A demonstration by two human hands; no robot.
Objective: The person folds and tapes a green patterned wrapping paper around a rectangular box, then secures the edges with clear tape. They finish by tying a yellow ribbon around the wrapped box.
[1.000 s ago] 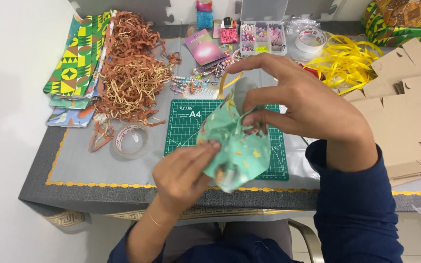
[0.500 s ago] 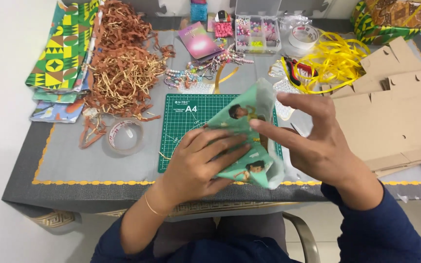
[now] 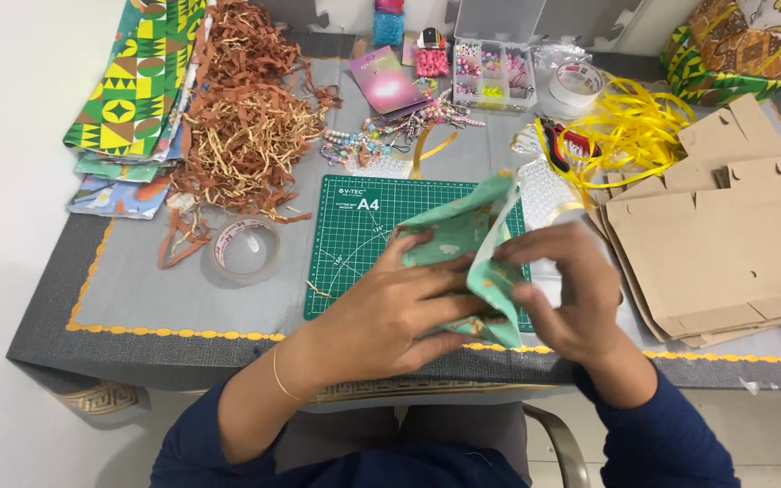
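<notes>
Mint-green paper [image 3: 463, 239], small printed pattern. Cutting mat [image 3: 354, 239] dark green, white grid. Shredded paper [image 3: 241, 126] brown and tan. Ribbon [image 3: 635, 131] yellow. Folded fabric [image 3: 133, 81] green, yellow, black geometric. Cardboard [image 3: 725, 244] plain brown. Tablecloth [image 3: 146, 289] grey, yellow-edged.

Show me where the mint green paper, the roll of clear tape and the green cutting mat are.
mint green paper [image 3: 454, 237], head view, upper flap.
roll of clear tape [image 3: 246, 250], head view, ring's far rim.
green cutting mat [image 3: 354, 239], head view, bare left part.
</notes>
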